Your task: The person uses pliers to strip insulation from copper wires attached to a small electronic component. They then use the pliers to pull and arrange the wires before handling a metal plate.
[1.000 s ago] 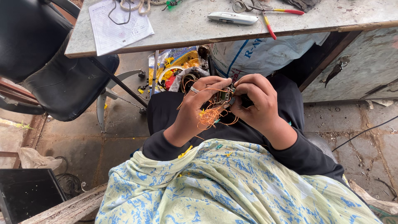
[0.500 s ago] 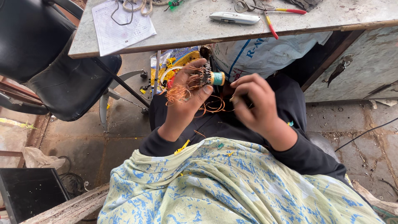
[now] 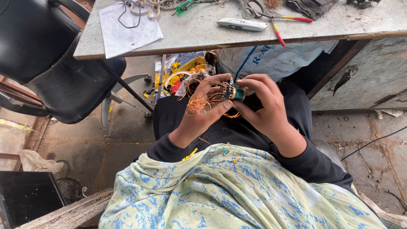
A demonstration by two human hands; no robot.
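Note:
Over my lap both hands meet on a small motor armature (image 3: 234, 93) with a green end and loose copper wire. My left hand (image 3: 202, 111) grips a tangled bunch of thin copper wire (image 3: 199, 103) that trails off the part. My right hand (image 3: 265, 106) pinches the green end of the armature between thumb and fingers. A pale yellow cloth with blue print (image 3: 237, 191) covers my body below the hands.
A worn grey table (image 3: 203, 32) stands ahead with a paper sheet (image 3: 129, 27), a white utility knife (image 3: 242, 24), pliers (image 3: 275, 21) and cord. A black chair (image 3: 46, 63) is on the left. Packets and wire coils (image 3: 180, 72) lie on the floor under the table.
Both hands came back together on the armature after the left hand had lifted it and the wire away to the left. The view shifted slightly.

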